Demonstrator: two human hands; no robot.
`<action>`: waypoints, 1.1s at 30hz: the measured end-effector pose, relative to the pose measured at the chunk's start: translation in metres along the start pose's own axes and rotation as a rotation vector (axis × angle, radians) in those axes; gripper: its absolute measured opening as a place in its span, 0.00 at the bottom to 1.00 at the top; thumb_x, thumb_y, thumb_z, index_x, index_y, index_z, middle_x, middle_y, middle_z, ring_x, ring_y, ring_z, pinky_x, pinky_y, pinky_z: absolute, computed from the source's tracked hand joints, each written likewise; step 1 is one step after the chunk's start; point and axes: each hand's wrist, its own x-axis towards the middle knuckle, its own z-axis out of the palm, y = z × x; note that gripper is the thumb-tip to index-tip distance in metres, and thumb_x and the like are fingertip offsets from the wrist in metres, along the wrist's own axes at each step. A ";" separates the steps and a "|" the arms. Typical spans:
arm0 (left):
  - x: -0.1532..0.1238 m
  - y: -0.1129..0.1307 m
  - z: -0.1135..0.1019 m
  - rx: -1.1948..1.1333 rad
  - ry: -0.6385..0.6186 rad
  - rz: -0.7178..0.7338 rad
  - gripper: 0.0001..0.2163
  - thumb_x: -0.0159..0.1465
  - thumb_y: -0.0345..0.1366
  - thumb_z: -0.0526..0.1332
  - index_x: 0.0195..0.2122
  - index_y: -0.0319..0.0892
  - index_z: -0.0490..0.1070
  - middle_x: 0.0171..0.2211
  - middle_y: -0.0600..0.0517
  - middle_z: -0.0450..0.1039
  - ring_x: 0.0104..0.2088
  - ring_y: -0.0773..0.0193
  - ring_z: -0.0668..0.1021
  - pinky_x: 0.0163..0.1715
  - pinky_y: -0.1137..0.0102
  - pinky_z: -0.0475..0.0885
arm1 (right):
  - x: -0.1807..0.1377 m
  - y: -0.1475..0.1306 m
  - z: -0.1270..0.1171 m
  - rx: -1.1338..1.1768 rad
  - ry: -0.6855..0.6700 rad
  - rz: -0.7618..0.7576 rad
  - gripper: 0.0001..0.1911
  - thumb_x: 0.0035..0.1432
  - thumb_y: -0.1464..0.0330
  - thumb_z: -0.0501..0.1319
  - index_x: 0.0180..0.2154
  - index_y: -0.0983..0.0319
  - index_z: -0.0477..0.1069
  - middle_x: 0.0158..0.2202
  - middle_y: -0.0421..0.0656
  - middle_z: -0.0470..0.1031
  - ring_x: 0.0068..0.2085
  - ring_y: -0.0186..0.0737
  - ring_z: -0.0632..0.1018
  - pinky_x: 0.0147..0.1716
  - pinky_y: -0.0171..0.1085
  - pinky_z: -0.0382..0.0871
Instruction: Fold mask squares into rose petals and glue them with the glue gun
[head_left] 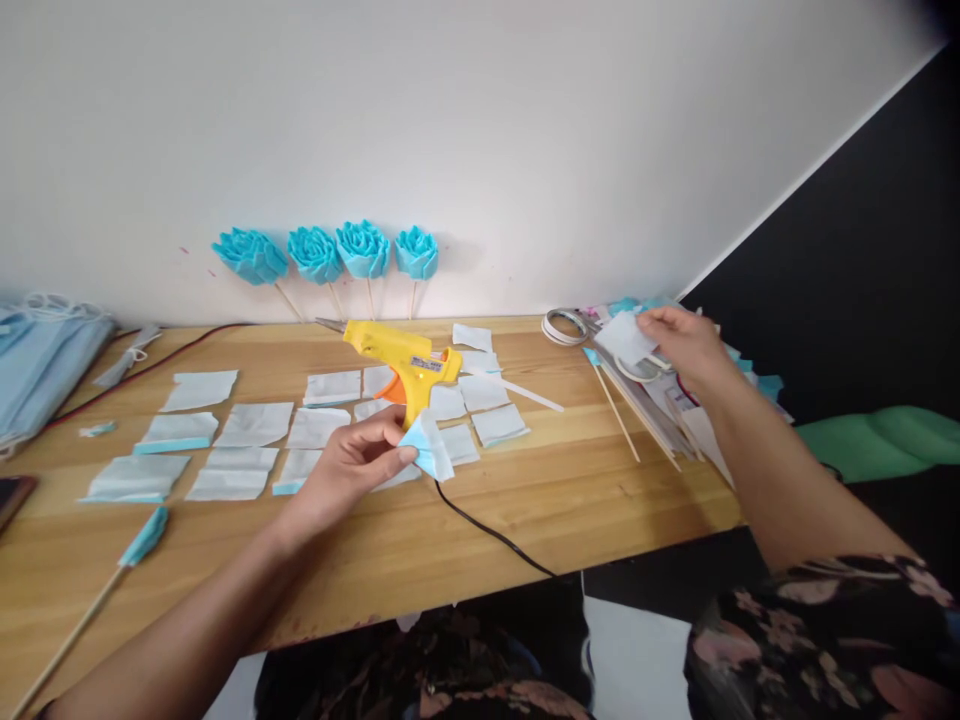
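My left hand (pixel 360 462) pinches a folded blue-and-white fabric piece (pixel 429 446) between thumb and fingers. Just behind it is a yellow glue gun (pixel 394 348) with an orange trigger, a pale glue stick (pixel 532 396) coming out of its rear; the fabric hides the end of its handle. Over at the right, my right hand (pixel 686 340) is closed on a white fabric piece (pixel 625 338), above a heap of scraps (pixel 675 395). Around the gun, several white fabric rectangles (pixel 255 424) with some blue edges lie in rows on the wooden table (pixel 525 520).
Several blue fabric flowers (pixel 363 250) on sticks lean against the wall. Blue face masks (pixel 52 365) are stacked at the left. A blue-tipped stick (pixel 142 537) lies front left, another (pixel 616 410) near the tape roll (pixel 565 327). A black cord (pixel 487 528) crosses the front edge.
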 end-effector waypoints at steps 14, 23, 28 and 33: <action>0.001 -0.004 0.000 -0.079 -0.013 0.020 0.09 0.63 0.36 0.67 0.26 0.40 0.75 0.35 0.50 0.74 0.37 0.65 0.75 0.42 0.68 0.70 | -0.067 -0.048 0.071 -0.279 -0.135 -0.509 0.21 0.64 0.67 0.53 0.52 0.65 0.76 0.53 0.55 0.78 0.56 0.58 0.77 0.57 0.56 0.67; 0.002 -0.003 -0.001 -0.231 0.058 0.033 0.12 0.61 0.41 0.68 0.26 0.40 0.74 0.34 0.49 0.75 0.37 0.64 0.76 0.42 0.66 0.71 | -0.128 -0.101 0.111 0.274 -0.793 -0.264 0.20 0.66 0.56 0.58 0.56 0.51 0.74 0.56 0.44 0.78 0.58 0.51 0.76 0.61 0.57 0.66; 0.002 -0.003 0.000 -0.216 0.010 0.006 0.14 0.60 0.44 0.69 0.25 0.39 0.72 0.33 0.49 0.75 0.36 0.64 0.76 0.41 0.65 0.71 | -0.137 -0.125 0.131 0.594 -0.898 -0.234 0.26 0.61 0.50 0.62 0.58 0.50 0.71 0.58 0.46 0.76 0.60 0.51 0.74 0.60 0.56 0.67; 0.001 0.001 0.004 -0.158 -0.039 -0.040 0.16 0.58 0.45 0.70 0.24 0.38 0.71 0.31 0.51 0.72 0.32 0.68 0.73 0.35 0.70 0.69 | -0.162 -0.159 0.157 0.873 -0.973 -0.141 0.31 0.59 0.44 0.59 0.56 0.56 0.73 0.51 0.48 0.79 0.53 0.52 0.78 0.51 0.50 0.76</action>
